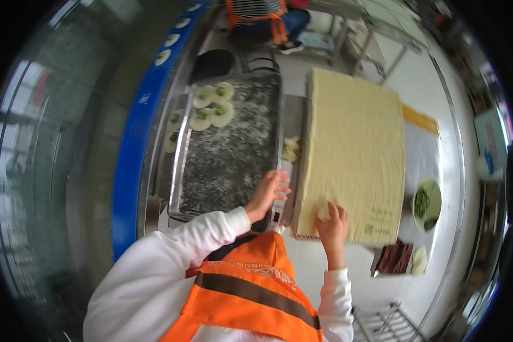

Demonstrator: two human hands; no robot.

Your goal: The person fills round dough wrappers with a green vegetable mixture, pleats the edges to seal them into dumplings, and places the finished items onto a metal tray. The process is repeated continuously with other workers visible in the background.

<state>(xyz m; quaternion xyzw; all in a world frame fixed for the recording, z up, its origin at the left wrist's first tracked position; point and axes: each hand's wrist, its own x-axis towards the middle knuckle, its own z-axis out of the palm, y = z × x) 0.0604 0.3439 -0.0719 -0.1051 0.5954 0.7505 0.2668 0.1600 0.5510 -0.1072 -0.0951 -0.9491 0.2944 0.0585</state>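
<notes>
My left hand [268, 193] rests by the right rim of a dark, flour-dusted metal tray [231, 171], fingers apart and with nothing in it. My right hand [333, 217] is over the near left part of a large flat block covered in pale yellow sheeting [355, 149]. Its fingertips are at a small pale lump, perhaps dough [323, 212]; whether they grip it is hard to tell. At the tray's far left lie several round white dough pieces topped with chopped greens [221, 114]. More such pieces [171, 142] lie just outside the tray's left rim.
A blue conveyor belt [130, 141] carrying white rounds runs along the left. Pale dough lumps [290, 148] lie between tray and block. A bowl of chopped greens [427, 205] and a dark brown cloth or wrapper [394, 257] are at right. A seated person [293, 25] is at the far side.
</notes>
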